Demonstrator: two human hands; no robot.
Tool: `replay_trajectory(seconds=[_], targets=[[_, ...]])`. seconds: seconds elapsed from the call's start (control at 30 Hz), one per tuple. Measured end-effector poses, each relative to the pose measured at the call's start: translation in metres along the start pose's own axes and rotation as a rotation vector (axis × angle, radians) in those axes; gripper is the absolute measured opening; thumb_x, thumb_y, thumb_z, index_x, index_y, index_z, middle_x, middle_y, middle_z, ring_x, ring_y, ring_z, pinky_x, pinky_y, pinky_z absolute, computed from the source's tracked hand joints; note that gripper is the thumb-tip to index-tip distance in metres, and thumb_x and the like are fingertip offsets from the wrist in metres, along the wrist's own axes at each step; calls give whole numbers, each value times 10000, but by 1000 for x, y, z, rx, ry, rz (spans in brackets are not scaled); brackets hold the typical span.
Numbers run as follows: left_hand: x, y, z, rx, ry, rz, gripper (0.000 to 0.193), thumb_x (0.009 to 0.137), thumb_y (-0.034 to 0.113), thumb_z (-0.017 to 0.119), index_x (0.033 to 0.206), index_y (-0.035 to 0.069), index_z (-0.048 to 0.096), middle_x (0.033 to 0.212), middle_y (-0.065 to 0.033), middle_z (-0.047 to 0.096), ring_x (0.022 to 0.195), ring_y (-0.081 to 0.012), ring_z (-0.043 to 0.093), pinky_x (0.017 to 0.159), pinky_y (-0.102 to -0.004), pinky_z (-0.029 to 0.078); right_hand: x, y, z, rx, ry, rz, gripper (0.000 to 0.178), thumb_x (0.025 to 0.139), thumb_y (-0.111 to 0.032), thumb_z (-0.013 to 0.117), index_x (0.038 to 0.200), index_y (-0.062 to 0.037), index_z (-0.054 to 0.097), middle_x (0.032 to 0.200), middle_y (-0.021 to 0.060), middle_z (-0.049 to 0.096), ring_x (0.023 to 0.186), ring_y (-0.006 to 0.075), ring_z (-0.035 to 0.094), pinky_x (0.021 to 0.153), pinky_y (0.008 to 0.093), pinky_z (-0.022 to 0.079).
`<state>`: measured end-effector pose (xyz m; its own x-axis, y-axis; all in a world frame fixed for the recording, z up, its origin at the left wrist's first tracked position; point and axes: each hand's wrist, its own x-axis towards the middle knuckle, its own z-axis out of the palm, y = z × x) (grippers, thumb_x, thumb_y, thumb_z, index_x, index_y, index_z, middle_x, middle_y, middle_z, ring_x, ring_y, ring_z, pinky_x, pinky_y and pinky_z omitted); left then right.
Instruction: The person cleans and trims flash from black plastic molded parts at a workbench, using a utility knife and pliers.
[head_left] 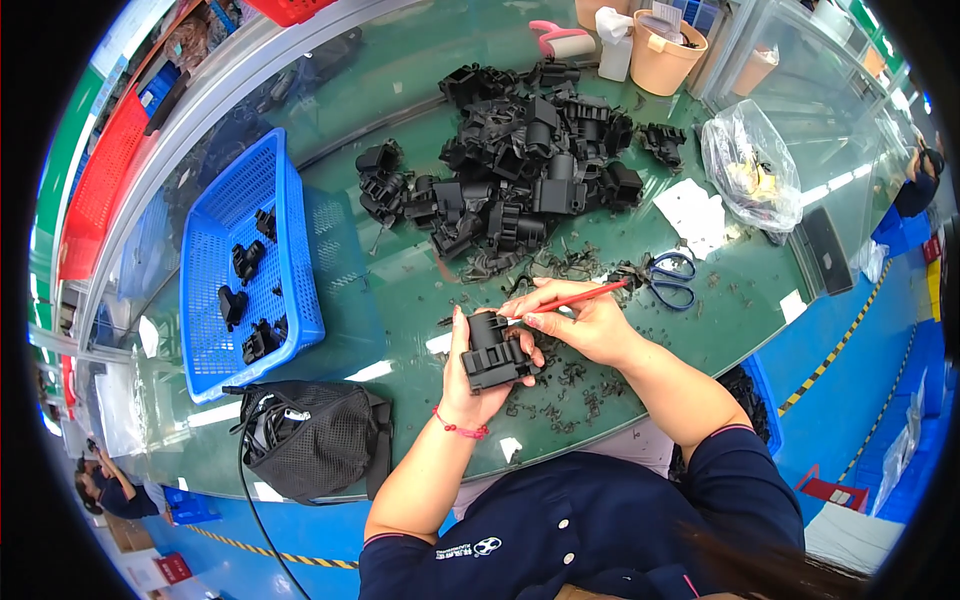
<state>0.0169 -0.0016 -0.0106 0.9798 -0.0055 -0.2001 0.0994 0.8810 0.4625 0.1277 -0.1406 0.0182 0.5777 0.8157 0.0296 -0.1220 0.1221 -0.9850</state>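
Note:
My left hand is wrapped round a black plastic housing with a round, tube-like upper end and a ribbed, boxy lower end. In my right hand is a slim red-handled tool, gripped like a pen. Its tip meets the upper right side of the housing; the exact kind of tip is too small to make out. Scissors with dark blue handles lie just beyond my right hand. Small black plastic scraps are scattered on the table around both hands.
A large pile of black housings covers the far middle of the green table. On the left stands a blue basket holding several black parts, with a black mesh bag nearer. A clear plastic bag and a tan bucket are at the far right.

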Motion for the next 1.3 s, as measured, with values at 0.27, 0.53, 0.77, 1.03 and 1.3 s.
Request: replay_trajectory(seconds=[0.27, 0.53, 0.77, 1.03, 1.3], targets=[[-1, 0, 1, 34, 41, -2, 566, 934, 579, 206, 1055, 93, 470, 833, -151, 566, 764, -301, 610, 532, -342, 520, 3, 5, -4, -255, -24, -187, 109, 852, -105, 618, 952, -66, 636, 1008, 80, 676, 969, 196, 634, 1058, 477, 234], [-2, -4, 11, 250, 235, 16, 547, 925, 589, 242, 1044, 100, 455, 910, -112, 582, 837, -262, 619, 597, -349, 546, 2, 13, 5, -938, 83, -801, 271, 682, 27, 637, 945, -35, 619, 918, 90, 671, 864, 227, 661, 951, 480, 402], [-4, -4, 4, 230, 62, 100, 550, 910, 579, 316, 1160, 96, 395, 977, -142, 555, 934, -321, 589, 727, -387, 545, 12, 4, -20, -739, 409, -675, 113, 856, -48, 588, 961, -6, 605, 946, 103, 661, 924, 238, 640, 933, 438, 416], [6, 5, -5, 356, 118, 577, 481, 866, 347, 605, 1235, 113, 405, 1188, -56, 483, 1183, -222, 443, 962, -389, 416, 7, 15, 1, 307, -13, -110, 155, 864, -118, 607, 977, -21, 651, 1188, 162, 554, 1075, 253, 550, 939, 378, 420], [-2, 3, -6, 417, 34, 465, 754, 851, 415, 601, 1425, 264, 136, 1367, -74, 342, 1194, -255, 431, 973, -471, 379, 6, 13, 2, 61, 74, -176, 166, 864, -46, 581, 1016, -16, 642, 1242, 141, 526, 1095, 222, 534, 924, 337, 438]])
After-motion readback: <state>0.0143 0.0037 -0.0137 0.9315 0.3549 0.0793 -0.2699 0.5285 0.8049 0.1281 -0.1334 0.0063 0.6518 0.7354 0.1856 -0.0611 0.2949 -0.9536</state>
